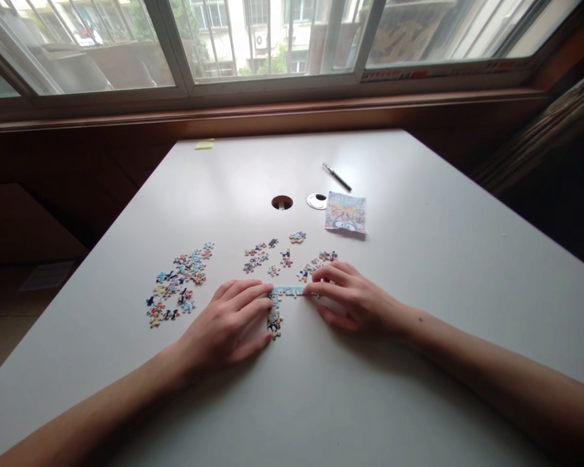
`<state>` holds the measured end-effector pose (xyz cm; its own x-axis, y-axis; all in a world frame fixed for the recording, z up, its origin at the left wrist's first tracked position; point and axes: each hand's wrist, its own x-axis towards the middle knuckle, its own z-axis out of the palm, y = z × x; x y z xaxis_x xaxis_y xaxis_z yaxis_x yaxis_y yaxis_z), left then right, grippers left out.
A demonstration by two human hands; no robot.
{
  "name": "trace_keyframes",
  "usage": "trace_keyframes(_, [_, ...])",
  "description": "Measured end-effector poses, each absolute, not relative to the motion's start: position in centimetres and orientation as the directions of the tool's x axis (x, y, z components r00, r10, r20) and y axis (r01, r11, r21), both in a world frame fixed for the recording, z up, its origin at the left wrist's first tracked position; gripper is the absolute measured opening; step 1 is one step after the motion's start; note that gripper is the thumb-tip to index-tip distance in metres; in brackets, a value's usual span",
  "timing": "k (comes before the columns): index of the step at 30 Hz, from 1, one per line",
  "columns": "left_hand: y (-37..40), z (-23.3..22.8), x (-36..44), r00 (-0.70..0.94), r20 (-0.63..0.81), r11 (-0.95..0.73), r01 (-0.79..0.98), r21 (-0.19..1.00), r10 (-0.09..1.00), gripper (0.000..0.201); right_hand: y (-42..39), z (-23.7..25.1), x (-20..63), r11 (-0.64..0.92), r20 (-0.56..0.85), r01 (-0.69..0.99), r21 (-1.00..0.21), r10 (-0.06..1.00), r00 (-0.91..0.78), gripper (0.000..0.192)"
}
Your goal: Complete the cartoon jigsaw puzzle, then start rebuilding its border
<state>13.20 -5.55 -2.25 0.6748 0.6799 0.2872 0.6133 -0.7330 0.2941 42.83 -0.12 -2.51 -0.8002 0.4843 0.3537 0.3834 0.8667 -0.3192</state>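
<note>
A partly joined jigsaw puzzle (275, 318) lies on the white table, a corner shape with a light-blue top strip and a darker left side. My left hand (236, 318) rests along its left side, fingertips at the top corner and thumb at the lower end, holding it. At the right end of the top strip, my right hand (347, 295) has its fingertips pressed down on a jigsaw piece, mostly hidden under the fingers. Loose jigsaw pieces (255, 257) are scattered just beyond the hands. A larger heap of pieces (187, 269) spreads to the left.
Farther back on the table (418, 194) lie a colourful printed packet (346, 213), a pen (337, 176) and a round metal cover (316, 201) beside a cable hole (282, 203). A yellow sticky note (205, 144) is at the far edge, below the window (272, 39).
</note>
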Motion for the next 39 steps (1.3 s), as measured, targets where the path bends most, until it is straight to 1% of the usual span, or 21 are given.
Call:
trace_keyframes(7, [-5.56,-2.19,13.22,0.664,0.286,-0.722,0.625,0.296,0.691,0.034,-0.14,-2.69,42.99,0.854,0.352,0.394,-0.339,0.504,-0.789,0.035])
trace_keyframes(12, [-5.52,-2.46,13.12,0.673,0.283,-0.729,0.621,0.286,0.684,0.034,-0.12,-2.73,43.0,0.854,0.347,0.394,-0.34,0.503,-0.792,0.028])
trace_keyframes(15, [-5.45,-2.51,13.11,0.674,0.296,-0.736,0.615,0.284,0.677,0.034,-0.12,-2.78,42.92,0.856,0.354,0.391,-0.34,0.501,-0.79,0.028])
trace_keyframes(25, [-5.57,-2.3,13.17,0.668,0.271,-0.72,0.628,0.296,0.693,0.033,-0.19,-2.58,42.93,0.853,0.336,0.4,-0.335,0.505,-0.795,0.033])
trace_keyframes(31, [-5.53,-2.33,13.2,0.661,0.274,-0.715,0.631,0.302,0.699,0.032,-0.18,-2.57,42.91,0.854,0.343,0.4,-0.333,0.505,-0.792,0.033])
trace_keyframes(39, [-5.71,-2.21,13.13,0.664,0.242,-0.704,0.636,0.315,0.708,0.031,-0.19,-2.52,42.89,0.853,0.332,0.402,-0.333,0.505,-0.796,0.034])
